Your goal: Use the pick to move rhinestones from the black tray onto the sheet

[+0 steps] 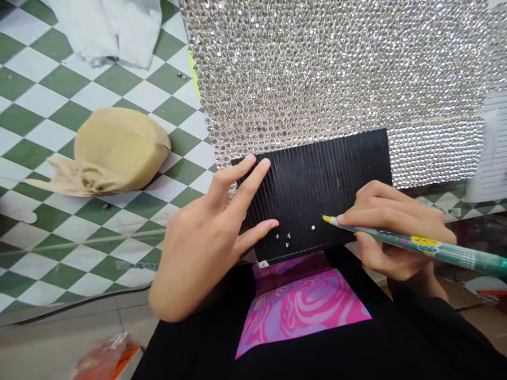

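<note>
My left hand [209,232] lies with fingers spread over the left end of a black ridged tray [317,174], fingertips and thumb resting on its surface. My right hand [396,232] pinches a green yellow-tipped picker pen [396,240], its shaft slanting down to the right. The pen's tip is at the tray's lower right part, just right of a small gold rhinestone [313,228]. Several other tiny rhinestones [288,236] lie near my left thumb. Under the tray's near edge is a pink and purple swirl-patterned card [304,306], over black clothing.
A sheet of silver rhinestones [336,79] covers the table beyond the tray. On the green and white checked tablecloth [119,79] sit a knotted beige bundle [122,148] and a white cloth [114,26]. A plastic bag [105,359] lies at lower left.
</note>
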`<action>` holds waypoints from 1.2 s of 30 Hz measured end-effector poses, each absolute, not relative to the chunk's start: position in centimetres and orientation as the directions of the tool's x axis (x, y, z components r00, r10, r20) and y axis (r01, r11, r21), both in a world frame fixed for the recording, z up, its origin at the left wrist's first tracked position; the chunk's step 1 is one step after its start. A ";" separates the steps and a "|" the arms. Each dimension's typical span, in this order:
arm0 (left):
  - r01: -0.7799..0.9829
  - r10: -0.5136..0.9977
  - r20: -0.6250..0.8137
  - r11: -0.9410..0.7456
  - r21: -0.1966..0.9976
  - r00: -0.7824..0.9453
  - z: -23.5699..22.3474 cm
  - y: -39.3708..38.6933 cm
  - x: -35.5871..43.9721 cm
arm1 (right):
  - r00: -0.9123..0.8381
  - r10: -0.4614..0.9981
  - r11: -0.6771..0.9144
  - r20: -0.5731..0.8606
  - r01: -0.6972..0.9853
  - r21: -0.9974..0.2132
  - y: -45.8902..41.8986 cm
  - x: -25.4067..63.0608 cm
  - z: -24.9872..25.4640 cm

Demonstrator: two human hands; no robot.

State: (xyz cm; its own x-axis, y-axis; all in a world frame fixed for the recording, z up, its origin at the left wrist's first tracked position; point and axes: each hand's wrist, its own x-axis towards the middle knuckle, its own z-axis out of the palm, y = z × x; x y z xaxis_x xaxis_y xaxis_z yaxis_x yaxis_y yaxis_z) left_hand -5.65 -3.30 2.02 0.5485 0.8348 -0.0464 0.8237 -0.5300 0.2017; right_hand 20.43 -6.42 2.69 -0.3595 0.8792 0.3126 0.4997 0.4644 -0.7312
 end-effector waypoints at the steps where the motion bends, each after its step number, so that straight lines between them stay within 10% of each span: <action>1: 0.824 0.834 -0.046 -0.533 0.194 0.550 2.0 -3.3 -5.6 | -0.349 0.882 0.461 0.315 0.504 -0.730 -6.4 20.5 2.7; 12: 0.806 0.816 0.000 -0.571 0.159 0.578 2.1 -3.2 -5.7 | -0.328 0.888 0.451 0.321 0.490 -0.746 -6.4 20.8 3.0; 20: 0.808 0.814 -0.011 -0.575 0.131 0.581 2.3 -3.2 -5.6 | 0.208 0.718 0.458 0.664 0.577 -0.676 -2.7 27.4 1.4; 36: 0.800 0.804 -0.031 -0.587 0.128 0.594 2.0 -3.3 -5.7 | 0.034 0.734 0.516 0.678 0.621 -0.590 1.1 32.6 -1.8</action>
